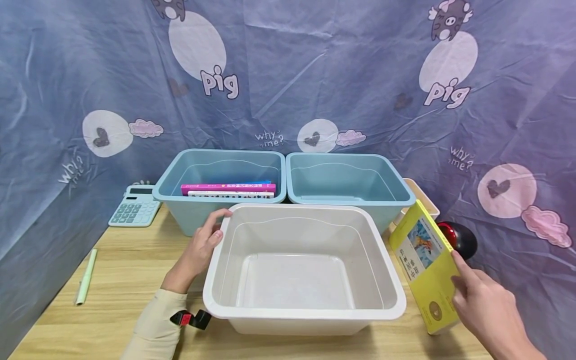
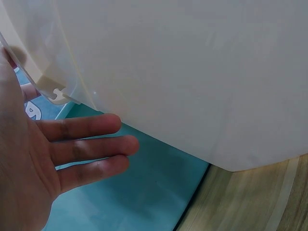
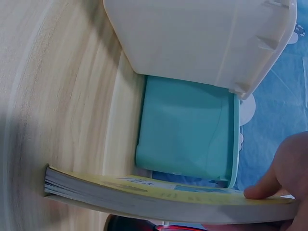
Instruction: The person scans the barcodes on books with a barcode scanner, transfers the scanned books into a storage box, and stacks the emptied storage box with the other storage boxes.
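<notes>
A whitish plastic bin point(image 1: 303, 313) stands on the table between my hands, with nothing inside it. At its left rim, my left hand point(image 1: 201, 247) grips the edge with thumb and index finger; the other three fingers point(image 2: 91, 147) stretch out beside the outer wall in the left wrist view. To the right of the bin, my right hand point(image 1: 488, 302) pinches a thick yellow book point(image 1: 427, 280) by its upper edge. The book stands tilted, with its picture cover facing the bin, and its page edges show in the right wrist view.
Two blue bins stand behind: the left one point(image 1: 180, 202) holds several books point(image 1: 228, 188), the right one point(image 1: 351, 202) shows a bare floor. A calculator point(image 1: 135, 207) and a light green pen point(image 1: 87, 276) lie left. A black-and-red rounded object point(image 1: 463, 240) and a beige container point(image 1: 423, 197) are behind the yellow book.
</notes>
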A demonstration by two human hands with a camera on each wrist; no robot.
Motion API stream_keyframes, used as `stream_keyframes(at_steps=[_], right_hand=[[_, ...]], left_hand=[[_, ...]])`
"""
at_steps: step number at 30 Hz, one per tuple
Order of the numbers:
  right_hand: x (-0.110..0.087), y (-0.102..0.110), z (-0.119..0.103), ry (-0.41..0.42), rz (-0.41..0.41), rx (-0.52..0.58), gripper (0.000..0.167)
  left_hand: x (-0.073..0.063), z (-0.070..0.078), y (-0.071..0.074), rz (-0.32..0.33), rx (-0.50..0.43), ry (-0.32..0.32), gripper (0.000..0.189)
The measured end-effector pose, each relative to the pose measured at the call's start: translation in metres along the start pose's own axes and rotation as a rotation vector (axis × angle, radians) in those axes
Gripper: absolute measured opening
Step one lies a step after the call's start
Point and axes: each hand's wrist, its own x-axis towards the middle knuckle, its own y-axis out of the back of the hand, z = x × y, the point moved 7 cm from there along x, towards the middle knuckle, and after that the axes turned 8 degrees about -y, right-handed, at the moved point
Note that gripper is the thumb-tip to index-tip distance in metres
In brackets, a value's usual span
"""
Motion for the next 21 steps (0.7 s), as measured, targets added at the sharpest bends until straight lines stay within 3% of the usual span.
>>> stream_keyframes(at_steps=[13, 21], right_hand=[[0.0009, -0.0012, -0.0058, 0.029, -0.004, 0.029, 0.053], [0.0034, 0.0071, -0.0014, 0.143, 0.189, 0.051, 0.044]], left_hand=[[-0.0006, -0.0022, -0.0002, 0.000, -0.012, -0.001, 0.038], [-0.0011, -0.0029, 0.0000, -0.002, -0.005, -0.006, 0.038]])
